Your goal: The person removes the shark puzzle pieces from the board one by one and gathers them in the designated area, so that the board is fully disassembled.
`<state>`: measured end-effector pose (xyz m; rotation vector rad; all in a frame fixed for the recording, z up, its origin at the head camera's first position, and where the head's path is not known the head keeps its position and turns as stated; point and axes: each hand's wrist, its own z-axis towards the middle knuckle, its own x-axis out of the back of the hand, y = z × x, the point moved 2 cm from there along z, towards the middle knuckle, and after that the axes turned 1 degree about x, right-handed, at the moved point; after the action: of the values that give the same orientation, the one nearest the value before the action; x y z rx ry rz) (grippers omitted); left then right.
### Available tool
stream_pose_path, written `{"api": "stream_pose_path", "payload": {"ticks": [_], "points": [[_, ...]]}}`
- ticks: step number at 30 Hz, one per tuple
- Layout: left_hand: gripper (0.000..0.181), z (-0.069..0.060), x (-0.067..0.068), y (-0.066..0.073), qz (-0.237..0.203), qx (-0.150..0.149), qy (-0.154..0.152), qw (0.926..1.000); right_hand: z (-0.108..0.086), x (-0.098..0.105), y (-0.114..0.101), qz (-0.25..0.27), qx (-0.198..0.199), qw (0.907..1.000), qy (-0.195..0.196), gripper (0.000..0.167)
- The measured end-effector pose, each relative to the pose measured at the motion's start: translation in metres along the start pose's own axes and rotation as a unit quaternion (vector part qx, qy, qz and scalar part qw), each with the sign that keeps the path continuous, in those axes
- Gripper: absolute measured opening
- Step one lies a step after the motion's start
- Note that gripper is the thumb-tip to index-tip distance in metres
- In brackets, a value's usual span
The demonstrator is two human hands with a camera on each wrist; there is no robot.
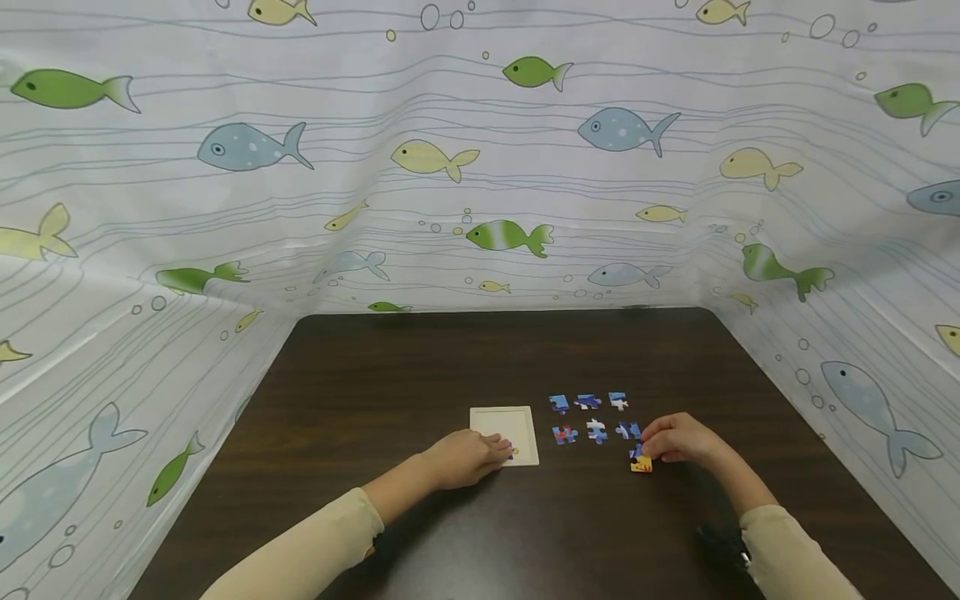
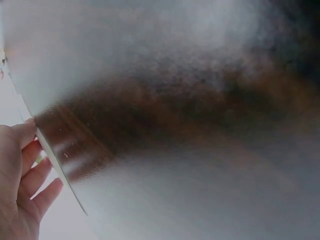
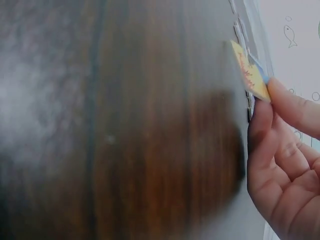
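Note:
My left hand (image 1: 467,458) rests over the lower left part of a cream square puzzle tray (image 1: 500,409). In the left wrist view, the thumb and spread fingers of that hand (image 2: 25,172) lie along the tray's edge (image 2: 67,182). Beside its fingertips a small coloured puzzle piece (image 1: 514,451) shows inside the tray, mostly hidden by the hand. My right hand (image 1: 684,439) pinches a yellow and blue puzzle piece (image 1: 641,463) between thumb and finger. The right wrist view shows this piece tilted, its yellow side with orange marks turned outward.
Several loose puzzle pieces lie in two rows right of the tray, among them a red and blue one (image 1: 565,435) and a blue and white one (image 1: 618,401). A dark wooden table (image 1: 420,358) carries everything. A fish-patterned curtain (image 1: 525,192) encloses its back and sides.

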<state>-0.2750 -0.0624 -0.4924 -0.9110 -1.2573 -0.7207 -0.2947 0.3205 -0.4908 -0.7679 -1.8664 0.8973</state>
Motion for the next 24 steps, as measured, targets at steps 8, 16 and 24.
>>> {"api": "stream_pose_path", "payload": {"ticks": [8,16,24], "points": [[0.029,0.0,0.001,0.001,-0.002,0.002,-0.003,1.0,0.002,-0.002,-0.007,-0.073,-0.008,0.9962,0.047,0.028],[0.029,0.0,0.003,0.0,-0.002,-0.003,0.004,1.0,0.003,-0.005,-0.012,-0.128,0.009,0.9879,0.088,0.021],[0.029,0.0,0.002,0.001,-0.012,0.01,-0.01,0.9998,0.001,-0.009,-0.017,-0.127,0.014,0.9871,0.097,0.02]]}}
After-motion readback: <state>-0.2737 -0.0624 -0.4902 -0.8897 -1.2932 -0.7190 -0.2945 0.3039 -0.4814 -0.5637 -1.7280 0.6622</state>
